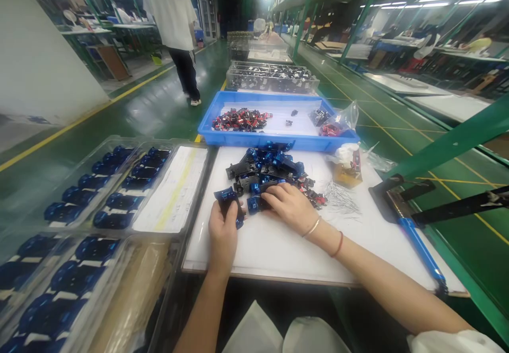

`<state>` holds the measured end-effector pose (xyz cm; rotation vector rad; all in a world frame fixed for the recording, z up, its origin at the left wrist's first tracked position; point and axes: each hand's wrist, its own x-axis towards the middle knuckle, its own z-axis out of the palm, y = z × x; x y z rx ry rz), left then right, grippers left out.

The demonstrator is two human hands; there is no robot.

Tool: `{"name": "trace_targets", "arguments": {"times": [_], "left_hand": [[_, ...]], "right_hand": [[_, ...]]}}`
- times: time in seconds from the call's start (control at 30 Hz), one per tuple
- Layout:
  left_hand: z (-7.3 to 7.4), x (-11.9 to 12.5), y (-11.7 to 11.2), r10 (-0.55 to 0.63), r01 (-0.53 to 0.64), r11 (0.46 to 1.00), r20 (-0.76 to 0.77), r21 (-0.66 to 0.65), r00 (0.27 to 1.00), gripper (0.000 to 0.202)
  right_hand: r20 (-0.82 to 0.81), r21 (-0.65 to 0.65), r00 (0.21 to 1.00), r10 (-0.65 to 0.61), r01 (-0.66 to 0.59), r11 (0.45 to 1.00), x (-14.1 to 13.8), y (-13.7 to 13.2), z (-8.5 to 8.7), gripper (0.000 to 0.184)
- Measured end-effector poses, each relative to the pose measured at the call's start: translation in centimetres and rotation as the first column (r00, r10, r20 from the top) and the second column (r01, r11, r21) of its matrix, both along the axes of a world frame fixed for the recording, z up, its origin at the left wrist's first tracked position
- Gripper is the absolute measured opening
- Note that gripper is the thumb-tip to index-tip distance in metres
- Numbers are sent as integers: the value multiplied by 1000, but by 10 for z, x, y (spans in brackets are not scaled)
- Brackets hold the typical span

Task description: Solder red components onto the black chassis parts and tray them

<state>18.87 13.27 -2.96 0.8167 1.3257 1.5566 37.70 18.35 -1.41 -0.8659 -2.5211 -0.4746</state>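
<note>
My left hand (pixel 223 231) is closed around a shiny blue-and-black plastic part (pixel 228 200), held upright above the white table's left side. To its right, my right hand (pixel 288 207) has its fingers bent over another blue-and-black plastic part (pixel 254 203) at the near edge of a pile. The fingertips press on that part and hide some of it. Behind both hands lies the pile of similar blue and black parts (pixel 274 162). Small red-and-black pieces (pixel 318 196) and a heap of thin metal pins (pixel 344 199) lie right of it.
A blue tray (pixel 278 140) with small red and black pieces stands behind the pile. Clear trays of blue parts (pixel 119 202) and a paper sheet (pixel 173 188) are at left. A blue-handled tool (pixel 421 249) lies at right. A person (pixel 175 24) stands in the aisle.
</note>
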Motion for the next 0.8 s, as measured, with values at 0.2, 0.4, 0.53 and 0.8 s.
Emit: {"name": "trace_targets", "arguments": {"times": [0.2,0.4,0.53,0.8], "left_hand": [[2,0,0,-18,18,1000,4,-4,1000,35],[1,0,7,33,-33,999,35,4,999,33],[6,1,10,72,-72,997,17,12,997,29],[15,8,10,72,-70,997,-101,22,992,22]], "right_hand": [[-11,-24,989,-146,146,989,-1,30,17,27],[29,-154,935,-355,355,922,-14,55,36,23],[-3,-182,903,-430,423,888,-20,65,46,23],[-189,-200,937,-295,257,945,-24,19,48,24]]}}
